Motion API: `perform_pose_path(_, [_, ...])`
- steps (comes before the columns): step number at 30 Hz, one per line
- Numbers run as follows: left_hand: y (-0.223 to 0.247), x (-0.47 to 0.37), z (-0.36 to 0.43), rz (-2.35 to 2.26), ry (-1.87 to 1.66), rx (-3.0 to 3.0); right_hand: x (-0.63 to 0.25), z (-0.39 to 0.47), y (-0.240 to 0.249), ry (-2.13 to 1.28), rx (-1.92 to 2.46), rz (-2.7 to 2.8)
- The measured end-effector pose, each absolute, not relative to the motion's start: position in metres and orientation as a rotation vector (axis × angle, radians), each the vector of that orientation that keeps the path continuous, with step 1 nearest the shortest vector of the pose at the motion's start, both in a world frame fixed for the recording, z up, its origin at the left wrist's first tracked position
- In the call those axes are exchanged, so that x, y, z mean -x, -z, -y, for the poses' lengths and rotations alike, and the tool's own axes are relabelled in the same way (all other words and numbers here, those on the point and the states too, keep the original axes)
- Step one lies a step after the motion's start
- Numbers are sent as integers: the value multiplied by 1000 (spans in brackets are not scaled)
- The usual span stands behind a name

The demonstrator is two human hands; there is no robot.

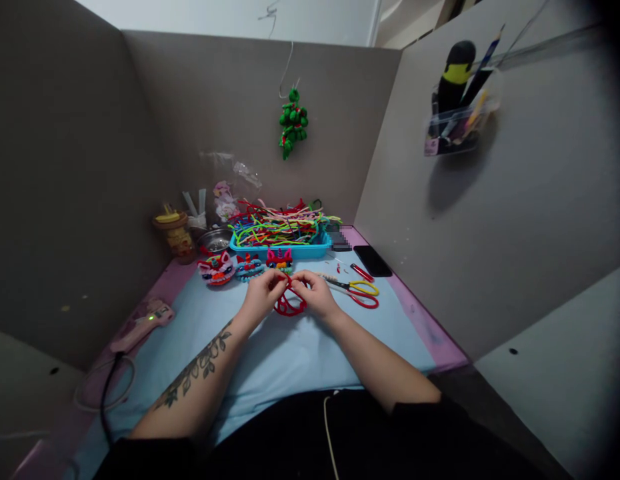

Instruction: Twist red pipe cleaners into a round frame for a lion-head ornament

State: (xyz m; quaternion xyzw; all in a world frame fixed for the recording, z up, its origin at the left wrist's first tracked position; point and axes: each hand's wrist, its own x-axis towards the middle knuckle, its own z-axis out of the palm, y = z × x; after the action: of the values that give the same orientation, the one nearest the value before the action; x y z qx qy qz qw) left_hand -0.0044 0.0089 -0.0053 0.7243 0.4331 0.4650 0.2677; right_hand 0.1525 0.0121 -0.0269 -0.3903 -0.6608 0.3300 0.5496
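Note:
Both my hands meet over the middle of the light blue cloth (pixel 290 353). Between them hangs a rounded red pipe-cleaner piece (pixel 290 307) with open loops. My left hand (pixel 264 292) pinches its upper left side, and my right hand (pixel 313 292) pinches its upper right side. Just behind the hands stands a red animal-face figure (pixel 279 259) with pink ears. A blue and red figure (pixel 249 267) and a red, white and pink one (pixel 217 269) sit to its left. Scissors (pixel 357 290) with yellow and red handles lie right of my right hand.
A blue tray (pixel 280 251) heaped with coloured pipe cleaners stands behind. At right lie a red cutter (pixel 362 273) and a black phone (pixel 373 261). A metal bowl (pixel 215 241), a drink cup (pixel 177 237) and a pink glue gun (pixel 145 325) are at left. Grey partitions enclose the table.

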Motion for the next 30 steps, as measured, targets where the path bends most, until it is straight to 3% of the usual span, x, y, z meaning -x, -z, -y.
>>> perform_pose_path(4, [7, 6, -8, -1171, -1214, -2238, -151, -17, 31, -973, 942, 1499])
perform_pose_path(10, [7, 5, -9, -1206, -1220, -2212, -151, -18, 30, -1071, 887, 1413])
perform_pose_path(30, [-1, 4, -7, -1298, -1285, -2028, -148, -13, 28, -937, 898, 1522])
